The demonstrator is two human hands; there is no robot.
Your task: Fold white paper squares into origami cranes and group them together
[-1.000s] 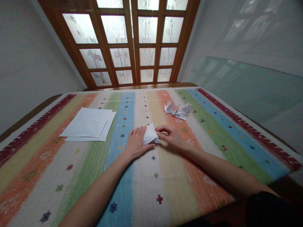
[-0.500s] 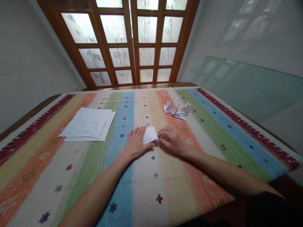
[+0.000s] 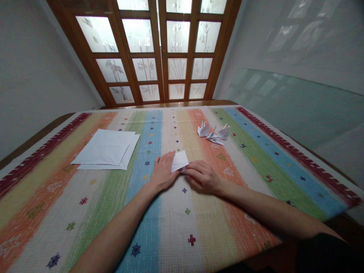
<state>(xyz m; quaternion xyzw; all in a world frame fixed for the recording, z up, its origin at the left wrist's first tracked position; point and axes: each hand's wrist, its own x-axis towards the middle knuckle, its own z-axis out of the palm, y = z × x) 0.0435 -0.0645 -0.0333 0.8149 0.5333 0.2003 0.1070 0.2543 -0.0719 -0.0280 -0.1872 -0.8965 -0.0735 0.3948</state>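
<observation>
A small folded sheet of white paper lies on the striped cloth in front of me. Over its left side rests my left hand, fingers together on top and thumb by the near edge, holding it in place. My right hand is closed in a pinch at the paper's near right corner, where a flap partly shows under the fingers. The fingers of both hands cover part of the folds.
Two larger white paper sheets overlap at the left. Several folded paper cranes stand close together at the back right. A striped tablecloth covers the table; wood-framed glass doors are beyond its far edge.
My right hand has shifted slightly left and nearer to me along the paper's corner. The raised layers at the near edge now look flatter, and my left thumb has drawn in.
</observation>
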